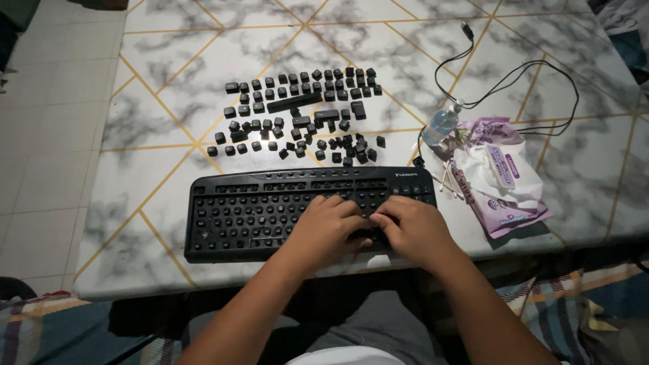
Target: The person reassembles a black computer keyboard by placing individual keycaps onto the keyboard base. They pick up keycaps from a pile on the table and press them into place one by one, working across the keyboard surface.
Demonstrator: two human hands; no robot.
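Our left hand [328, 226] and right hand [412, 226] meet over the black keyboard [230, 213] at the desk [169, 108] front edge, fingers curled together on its stripped right-centre section; whether they pinch anything we cannot tell. Loose keycaps [301, 115] lie just behind. We should press gently, squarely.

The scene was dim overall, lit from above and slightly ahead, so the marble-patterned table [203, 61] took most of the light while the lower part of the frame fell into deep shadow. Light glared softly off the white wipes packet [503, 179]. The 2 hands cast a dark shadow onto the black keyboard [223, 216], hiding detail beneath them. Straight lines bowed toward the edges, and the corners looked darker and softer.
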